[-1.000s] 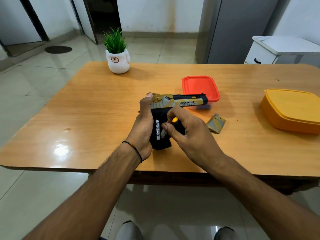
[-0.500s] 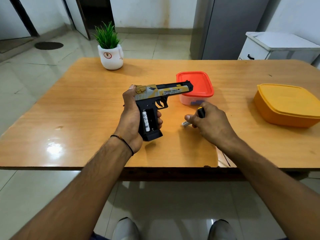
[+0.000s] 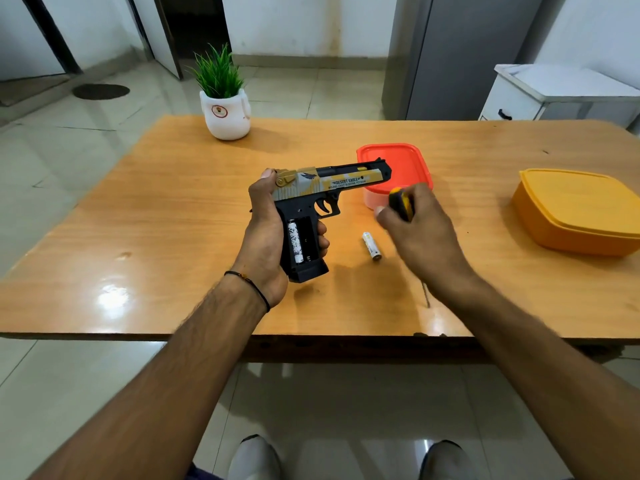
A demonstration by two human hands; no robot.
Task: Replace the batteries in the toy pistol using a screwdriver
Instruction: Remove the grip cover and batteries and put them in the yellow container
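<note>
My left hand (image 3: 268, 237) grips the toy pistol (image 3: 322, 199) by its black handle and holds it above the table, barrel pointing right. The battery bay in the handle is uncovered: one white battery (image 3: 295, 244) sits in its left slot and the slot beside it is empty. A second white battery (image 3: 371, 246) lies loose on the table between my hands. To its right, my right hand (image 3: 420, 237) holds the black and yellow screwdriver (image 3: 401, 204); the thin shaft pokes out below my wrist.
A small box with a red lid (image 3: 401, 161) stands just behind the pistol's muzzle. An orange lidded container (image 3: 578, 209) sits at the right. A white pot with a green plant (image 3: 227, 112) is at the back left. The table's front edge (image 3: 311, 336) runs under my forearms.
My right hand took a battery out of the handle, carried it right and let it go onto the table. The left hand kept its grip on the pistol.
</note>
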